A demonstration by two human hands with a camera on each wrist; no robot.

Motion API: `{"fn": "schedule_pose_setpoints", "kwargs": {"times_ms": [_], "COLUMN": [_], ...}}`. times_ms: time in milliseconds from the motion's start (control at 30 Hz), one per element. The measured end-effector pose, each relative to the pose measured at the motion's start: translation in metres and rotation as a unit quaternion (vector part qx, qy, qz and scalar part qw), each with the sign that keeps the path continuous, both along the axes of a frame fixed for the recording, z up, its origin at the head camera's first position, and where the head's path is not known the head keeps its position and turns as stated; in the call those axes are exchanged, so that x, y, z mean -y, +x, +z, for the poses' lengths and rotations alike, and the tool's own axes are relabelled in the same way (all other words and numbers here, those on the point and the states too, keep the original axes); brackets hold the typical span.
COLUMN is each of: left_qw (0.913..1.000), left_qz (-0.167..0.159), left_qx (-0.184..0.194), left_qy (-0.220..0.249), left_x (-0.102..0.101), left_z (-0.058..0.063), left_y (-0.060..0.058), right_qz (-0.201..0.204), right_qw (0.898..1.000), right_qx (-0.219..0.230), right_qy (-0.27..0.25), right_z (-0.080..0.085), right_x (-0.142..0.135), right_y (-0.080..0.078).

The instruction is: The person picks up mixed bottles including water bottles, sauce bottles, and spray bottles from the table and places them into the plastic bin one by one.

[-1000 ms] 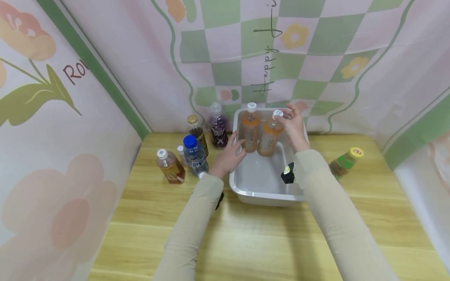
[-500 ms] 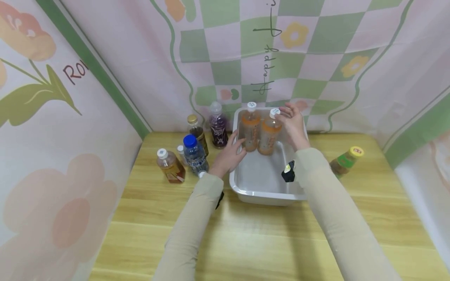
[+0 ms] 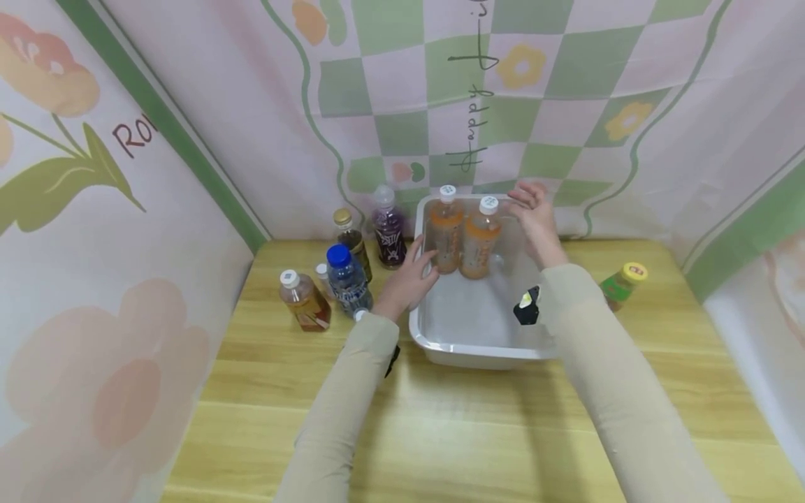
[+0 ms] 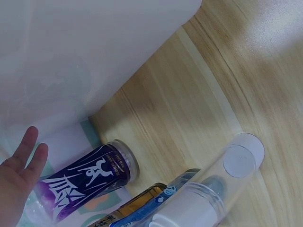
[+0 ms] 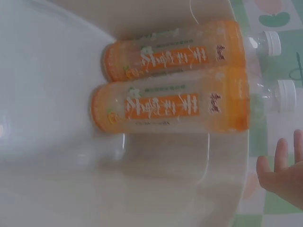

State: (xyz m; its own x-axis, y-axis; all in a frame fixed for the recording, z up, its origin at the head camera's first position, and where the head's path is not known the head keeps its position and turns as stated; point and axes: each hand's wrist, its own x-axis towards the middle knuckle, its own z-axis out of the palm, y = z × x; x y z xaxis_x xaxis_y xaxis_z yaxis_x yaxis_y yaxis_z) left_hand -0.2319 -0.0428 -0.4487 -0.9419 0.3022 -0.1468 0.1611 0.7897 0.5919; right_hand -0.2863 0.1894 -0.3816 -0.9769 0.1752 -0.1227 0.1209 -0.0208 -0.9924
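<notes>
A white plastic tub (image 3: 484, 351) holds two bottles with orange-banded labels and white caps, the left one (image 3: 446, 241) and the right one (image 3: 480, 250). Both stand upright side by side at its back left; the right wrist view shows their labels (image 5: 163, 105) close up. My left hand (image 3: 407, 283) rests at the tub's left rim with its fingers spread, near the purple-labelled bottle (image 4: 87, 178). To the right of the right bottle's cap, my right hand (image 3: 536, 222) hovers over the tub's back right rim. Its fingers are loose and hold nothing.
Left of the tub stand several bottles: a purple one (image 3: 389, 234), a gold-capped one (image 3: 353, 244), a blue-capped one (image 3: 348, 283) and a tea-coloured one (image 3: 308, 307). A yellow-capped bottle (image 3: 622, 285) is on the right. A patterned curtain (image 3: 402, 84) hangs behind.
My right hand has let go of the right bottle's cap and moved right, away from it. That bottle now stands more upright, closer to the left one. My left hand stays put.
</notes>
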Motion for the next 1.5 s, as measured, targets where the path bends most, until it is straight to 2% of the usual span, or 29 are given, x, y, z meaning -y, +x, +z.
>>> {"fn": "schedule_pose_setpoints", "kwargs": {"times_ms": [200, 333, 467, 600, 800, 1033, 1200, 1333, 1500], "left_qw": [1.0000, 1.0000, 1.0000, 1.0000, 1.0000, 1.0000, 1.0000, 1.0000, 1.0000], "left_qz": [-0.001, -0.001, 0.000, -0.001, 0.000, -0.001, -0.002, -0.002, -0.001], "left_qx": [-0.001, 0.000, -0.001, -0.004, -0.003, -0.005, -0.007, -0.006, -0.003], "left_qy": [0.000, -0.001, -0.002, -0.001, 0.003, 0.004, 0.005, 0.002, -0.004], "left_x": [0.000, 0.000, 0.000, 0.000, 0.000, 0.000, 0.000, 0.000, 0.000], "left_z": [0.000, 0.000, 0.000, 0.000, 0.000, -0.001, -0.001, 0.000, 0.000], "left_y": [0.001, 0.002, 0.001, 0.001, 0.001, 0.001, 0.001, 0.002, 0.002], "right_qz": [0.008, 0.013, 0.026, 0.040, 0.050, 0.075, 0.087, 0.095, 0.096], "right_qw": [1.000, 1.000, 0.999, 0.993, 0.986, 0.990, 0.992, 0.991, 0.988], "right_qx": [0.000, 0.001, -0.008, -0.027, -0.047, -0.060, -0.051, -0.053, -0.062], "right_qy": [0.019, 0.002, -0.042, -0.106, -0.154, -0.106, -0.075, -0.074, -0.101], "right_z": [0.006, 0.013, 0.021, 0.029, 0.040, 0.048, 0.051, 0.049, 0.044], "right_x": [-0.014, -0.024, -0.035, -0.045, -0.058, -0.074, -0.087, -0.098, -0.111], "right_y": [0.005, 0.009, 0.014, 0.020, 0.028, 0.041, 0.049, 0.054, 0.061]}}
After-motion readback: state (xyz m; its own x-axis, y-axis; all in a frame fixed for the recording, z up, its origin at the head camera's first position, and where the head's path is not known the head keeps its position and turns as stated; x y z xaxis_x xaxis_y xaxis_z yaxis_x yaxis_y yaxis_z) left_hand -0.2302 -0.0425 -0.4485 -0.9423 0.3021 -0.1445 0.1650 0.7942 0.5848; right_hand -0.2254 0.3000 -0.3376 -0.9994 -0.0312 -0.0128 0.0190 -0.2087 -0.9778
